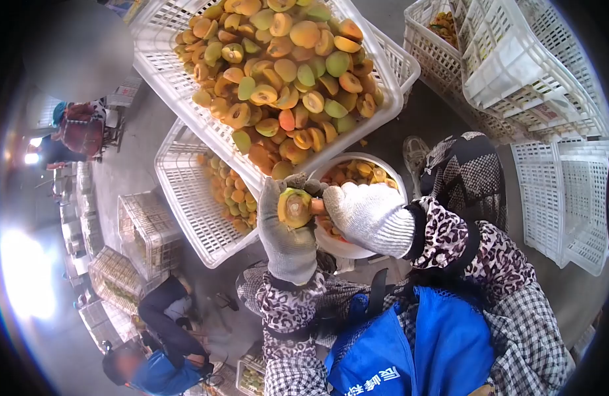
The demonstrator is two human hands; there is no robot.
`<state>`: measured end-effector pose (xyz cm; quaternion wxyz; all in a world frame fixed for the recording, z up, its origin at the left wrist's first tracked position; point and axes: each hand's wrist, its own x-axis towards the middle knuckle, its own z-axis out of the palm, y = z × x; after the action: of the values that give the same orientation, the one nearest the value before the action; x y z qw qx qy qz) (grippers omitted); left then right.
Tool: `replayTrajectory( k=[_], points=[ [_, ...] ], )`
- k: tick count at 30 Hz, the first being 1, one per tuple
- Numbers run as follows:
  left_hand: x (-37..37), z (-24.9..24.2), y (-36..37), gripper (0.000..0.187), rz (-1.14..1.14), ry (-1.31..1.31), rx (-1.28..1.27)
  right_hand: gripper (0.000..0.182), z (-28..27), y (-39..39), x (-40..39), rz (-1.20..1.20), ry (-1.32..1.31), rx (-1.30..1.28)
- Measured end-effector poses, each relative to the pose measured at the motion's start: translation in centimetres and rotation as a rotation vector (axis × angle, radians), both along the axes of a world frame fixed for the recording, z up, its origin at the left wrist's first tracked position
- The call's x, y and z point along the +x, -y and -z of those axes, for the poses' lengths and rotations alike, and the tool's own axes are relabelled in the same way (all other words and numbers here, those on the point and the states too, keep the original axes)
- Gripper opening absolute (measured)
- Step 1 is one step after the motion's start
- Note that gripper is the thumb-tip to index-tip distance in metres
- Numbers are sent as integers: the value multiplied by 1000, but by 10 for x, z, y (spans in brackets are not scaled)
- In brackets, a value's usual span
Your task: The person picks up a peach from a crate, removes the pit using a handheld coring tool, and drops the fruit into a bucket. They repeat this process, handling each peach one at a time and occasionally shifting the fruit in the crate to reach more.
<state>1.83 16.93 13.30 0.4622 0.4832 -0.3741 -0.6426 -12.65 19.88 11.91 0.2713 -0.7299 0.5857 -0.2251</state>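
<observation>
In the head view my gloved left hand (pixel 285 241) is closed around a cut apricot (pixel 294 208), its pale inner face turned up. My gloved right hand (pixel 370 214) is closed on a small tool with a reddish-brown handle (pixel 318 207). The tool's end meets the apricot's side; its tip is hidden. Both hands are above a round white bucket (pixel 401 183) holding orange fruit pieces. Just beyond them, a white crate (pixel 388 109) is heaped with apricot halves (pixel 278 86). Under it to the left, another white crate (pixel 186 221) holds more apricots (pixel 233 191).
White crates (pixel 515 72) are stacked at the upper right, and more crates (pixel 562 204) stand at the right. On the left are further crates (pixel 148 228). A person in blue (pixel 162 369) sits low at the lower left; another person (pixel 80 129) is farther back.
</observation>
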Motion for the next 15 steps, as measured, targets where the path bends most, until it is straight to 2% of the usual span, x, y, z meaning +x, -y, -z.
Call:
replayTrajectory(
  k=[2, 3, 5, 7, 9, 11, 13, 15],
  points=[
    [2, 10, -2, 42, 16, 292, -231, 23, 6, -2, 1, -27, 2, 43],
    [2, 12, -2, 42, 21, 291, -226, 25, 9, -3, 1, -61, 1, 79],
    [4, 10, 0, 37, -25, 23, 25, 27, 10, -3, -2, -95, 83, 153],
    [6, 9, 2, 35, -16, 29, 25, 28, 8, -4, -3, -133, 161, 223],
    [1, 5, 4, 33, -7, 38, 19, 29, 7, -5, -4, -116, 374, 324],
    [-13, -5, 6, 29, -222, -81, 183, 30, 3, -3, -5, -131, 363, 391],
    [-11, -2, 7, 29, -213, -31, 168, 31, 0, 0, -8, -139, 352, 456],
    [-12, 0, 6, 30, -208, 17, 155, 23, 0, 1, -13, -191, 539, 616]
  ],
)
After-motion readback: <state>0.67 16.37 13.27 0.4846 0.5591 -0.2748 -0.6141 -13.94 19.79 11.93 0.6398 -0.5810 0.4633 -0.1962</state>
